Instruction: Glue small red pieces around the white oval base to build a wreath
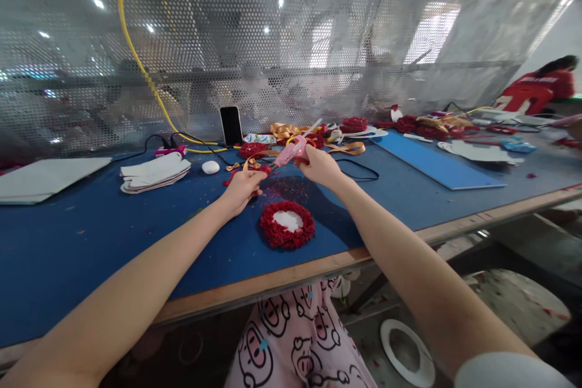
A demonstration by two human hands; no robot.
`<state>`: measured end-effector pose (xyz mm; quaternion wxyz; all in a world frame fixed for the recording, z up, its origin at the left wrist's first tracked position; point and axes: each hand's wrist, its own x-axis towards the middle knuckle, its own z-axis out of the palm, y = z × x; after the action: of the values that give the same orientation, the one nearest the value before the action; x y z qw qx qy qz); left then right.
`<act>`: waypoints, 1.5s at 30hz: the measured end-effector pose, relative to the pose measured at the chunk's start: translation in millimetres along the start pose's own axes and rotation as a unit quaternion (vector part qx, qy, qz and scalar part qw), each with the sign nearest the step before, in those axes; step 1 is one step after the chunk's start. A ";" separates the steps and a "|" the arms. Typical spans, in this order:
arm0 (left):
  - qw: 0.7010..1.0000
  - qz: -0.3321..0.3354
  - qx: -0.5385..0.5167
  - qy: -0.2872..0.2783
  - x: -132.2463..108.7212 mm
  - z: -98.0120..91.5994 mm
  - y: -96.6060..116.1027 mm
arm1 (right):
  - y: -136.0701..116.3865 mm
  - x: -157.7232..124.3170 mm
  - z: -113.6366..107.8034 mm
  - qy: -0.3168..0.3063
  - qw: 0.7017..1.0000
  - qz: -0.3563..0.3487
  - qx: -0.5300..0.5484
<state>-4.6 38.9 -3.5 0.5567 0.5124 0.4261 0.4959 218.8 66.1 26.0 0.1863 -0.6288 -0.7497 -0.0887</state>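
The pink glue gun [291, 150] sits in the right hand [318, 165], whose fingers are wrapped around its handle, its nozzle angled down toward the left hand [245, 185]. The left hand's fingers are pinched together on a small red piece [264, 170], right by the nozzle tip. Nearer the person, below and between the two hands and touching neither, a red ruffled round [287, 225] lies flat on the blue tabletop [218, 262], close to its wooden front edge [273, 284]. White marks show on the back of a red top [530, 92] worn by another person at far right, but they are too small and blurred to read. The trousers [300, 339] under the tabletop carry a printed cartoon pig pattern. The glue gun is pale pink, with a small red glow on its side and a whitish stick [313, 127] jutting from its rear. The red round has a thick, crinkled, dark red border encircling an uneven white centre. Beyond the hands are gold ribbon [284, 131] and more red ruffled pieces; a dark-screened phone [231, 125] stands upright near the perforated panel [268, 42].
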 end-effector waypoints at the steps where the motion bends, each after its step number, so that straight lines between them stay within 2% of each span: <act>1: 1.000 0.000 0.000 0.000 0.0 0.0 0.1 | 0.0 0.0 0.0 0.000 1.000 0.001 0.000; 17: 1.000 -0.005 -0.009 -0.008 -0.2 -0.5 0.2 | -0.2 -1.1 0.6 -0.001 1.000 0.003 0.007; 25: 0.998 0.009 0.006 -0.057 0.4 -2.1 -2.8 | 3.5 -0.2 7.1 0.002 1.000 0.005 0.017; 30: 0.995 0.045 0.029 -0.083 0.1 -3.6 -5.9 | 10.9 1.5 12.2 -0.036 0.999 -0.006 0.030; 33: 0.992 0.070 0.029 -0.102 0.3 -4.5 -7.5 | 11.5 3.9 13.5 -0.006 0.999 -0.011 0.036; 35: 0.990 0.083 0.032 -0.108 0.3 -4.5 -7.8 | 8.0 5.0 12.7 0.018 0.994 -0.003 0.110; 37: 0.989 0.093 0.033 -0.110 -0.1 -3.9 -7.5 | 1.3 4.3 11.3 -0.018 0.964 -0.019 0.263; 40: 0.988 0.101 0.023 -0.116 -1.2 -3.0 -6.5 | -12.4 -1.6 9.4 -0.137 0.862 -0.062 0.484; 42: 0.987 0.107 0.020 -0.121 -1.8 -2.6 -5.9 | -21.2 -7.0 8.1 -0.169 0.806 -0.058 0.565; 45: 0.984 0.116 0.021 -0.131 -2.8 -2.5 -5.4 | -29.6 -13.0 5.8 -0.202 0.752 -0.032 0.626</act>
<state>-6.8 36.6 -9.3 0.5355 0.6305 0.2973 0.4768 190.8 50.7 18.7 0.3795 -0.3500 -0.6776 0.5239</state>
